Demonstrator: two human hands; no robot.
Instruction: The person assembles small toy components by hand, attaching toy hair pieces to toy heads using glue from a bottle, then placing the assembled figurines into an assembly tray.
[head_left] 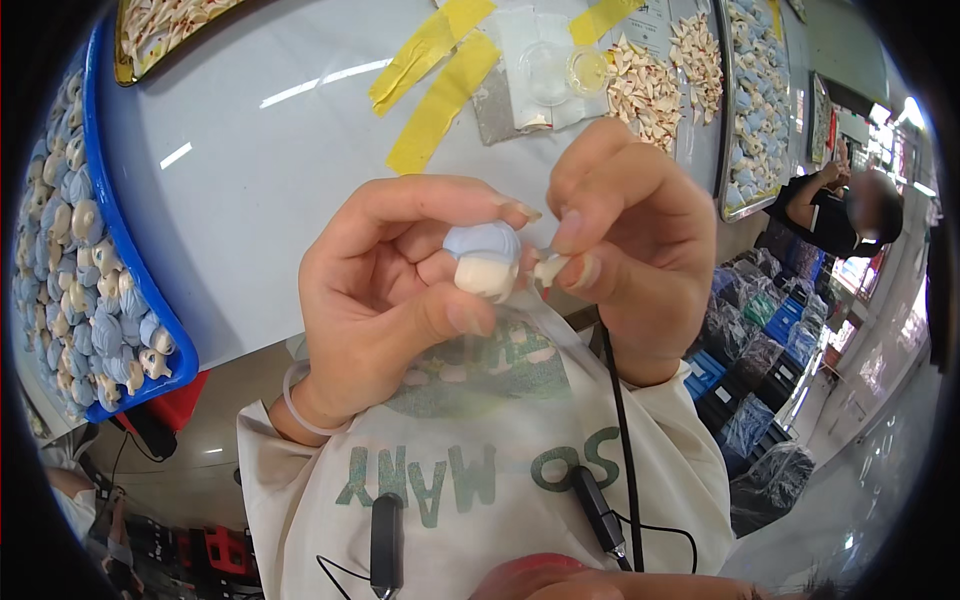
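Note:
Between the thumb and fingers of my left hand (375, 285) sits a small doll head (485, 262), pale blue on top and cream below. My right hand (640, 240) is just to its right, thumb and forefinger pinched on a small cream piece (549, 268). That piece is close beside the doll head; whether the two touch I cannot tell. Both hands are raised over the near edge of the table, in front of my shirt.
A blue tray (135, 275) full of blue-and-cream doll heads stands at the left. Piles of small cream pieces (655, 95) lie at the far right, beside another tray of heads (757, 110). Yellow tape strips (440, 105) cross the white table (250, 200). Another person (835, 210) is farther right.

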